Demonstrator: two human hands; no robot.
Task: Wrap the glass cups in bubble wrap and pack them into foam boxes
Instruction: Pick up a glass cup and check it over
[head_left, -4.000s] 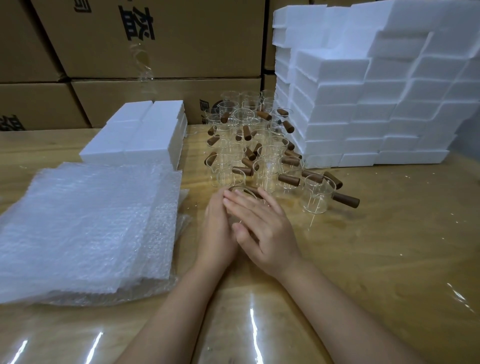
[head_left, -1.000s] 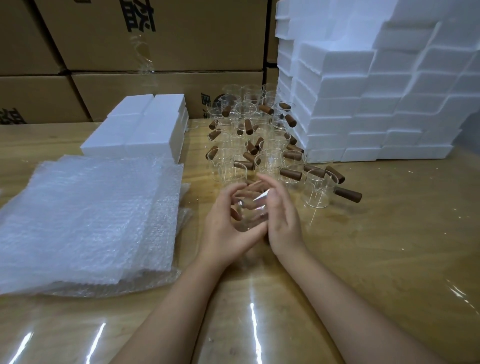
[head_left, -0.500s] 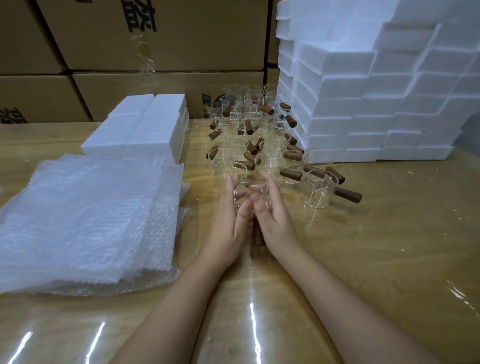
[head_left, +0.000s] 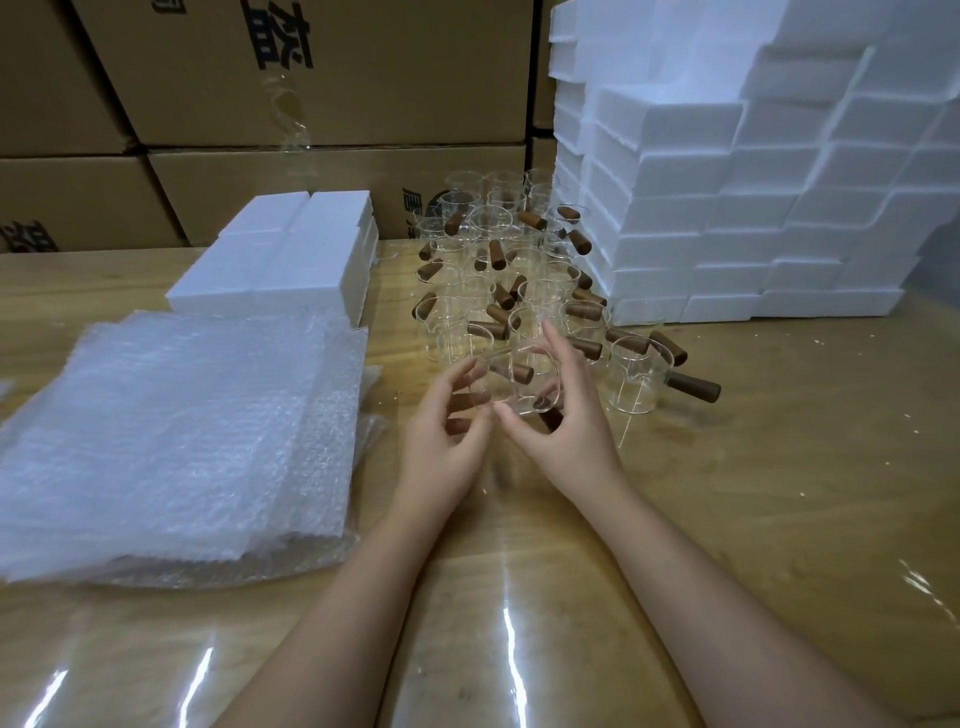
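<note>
L hand (head_left: 441, 447), R hand (head_left: 569, 431) round cup (head_left: 524, 387) (curled)

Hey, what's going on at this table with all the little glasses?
A person is packing glass cups that have wooden handles. The left hand and right hand hold one glass cup between them over the table, in front of a crowd of unwrapped cups. The held cup has no wrap on it yet. A pile of bubble wrap sheets lies to the left, with a low stack of foam boxes behind it and a tall wall of foam boxes on the right.
</note>
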